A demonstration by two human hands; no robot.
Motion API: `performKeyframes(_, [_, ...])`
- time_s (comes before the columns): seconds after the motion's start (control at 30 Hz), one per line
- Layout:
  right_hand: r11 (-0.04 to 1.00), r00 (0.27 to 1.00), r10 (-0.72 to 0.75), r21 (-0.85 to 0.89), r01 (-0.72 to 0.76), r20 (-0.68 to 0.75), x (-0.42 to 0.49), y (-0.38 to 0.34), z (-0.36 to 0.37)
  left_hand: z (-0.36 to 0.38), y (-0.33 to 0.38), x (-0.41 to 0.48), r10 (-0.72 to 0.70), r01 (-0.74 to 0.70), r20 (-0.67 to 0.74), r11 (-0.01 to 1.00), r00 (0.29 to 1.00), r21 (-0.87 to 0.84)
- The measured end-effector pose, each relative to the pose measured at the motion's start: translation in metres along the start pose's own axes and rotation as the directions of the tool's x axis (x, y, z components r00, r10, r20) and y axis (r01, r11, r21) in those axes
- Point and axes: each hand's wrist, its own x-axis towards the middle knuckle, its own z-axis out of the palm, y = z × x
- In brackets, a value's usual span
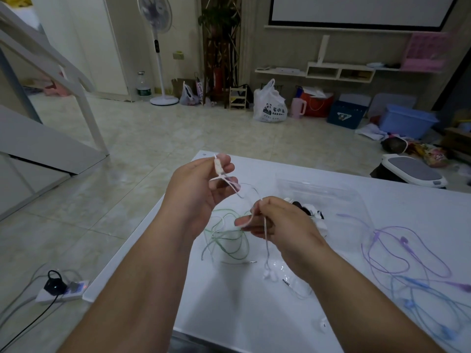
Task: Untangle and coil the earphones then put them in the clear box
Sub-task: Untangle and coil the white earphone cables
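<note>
While left hand (196, 189) pinches white earphones (218, 167), right hand (275, 222) grips cord.

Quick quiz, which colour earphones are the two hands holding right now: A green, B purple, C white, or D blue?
C: the left hand and right hand both pinch the white earphones above the table, while the green earphones, purple earphones and blue earphones lie on it.

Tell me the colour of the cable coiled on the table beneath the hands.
The coiled cable is pale green; head view.
</note>
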Motion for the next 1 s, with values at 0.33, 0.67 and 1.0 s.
performKeyframes(0.33, [0.997,0.998,-0.056,-0.057,0.055,-0.005,-0.002,0.001,0.002,-0.006,0.001,0.007,0.003,-0.01,-0.07,0.995,0.998,-0.103])
performKeyframes(0.67, [0.992,0.979,-0.123,0.01,0.123,0.165,-0.003,0.006,0.003,-0.002,0.003,0.001,-0.002,-0.001,-0.02,0.986,1.0,-0.164])
performKeyframes(1.0, [0.992,0.987,-0.123,0.038,0.12,0.104,0.002,-0.011,-0.018,-0.022,0.006,0.015,0.157,-0.217,-0.512,0.974,0.844,-0.059])
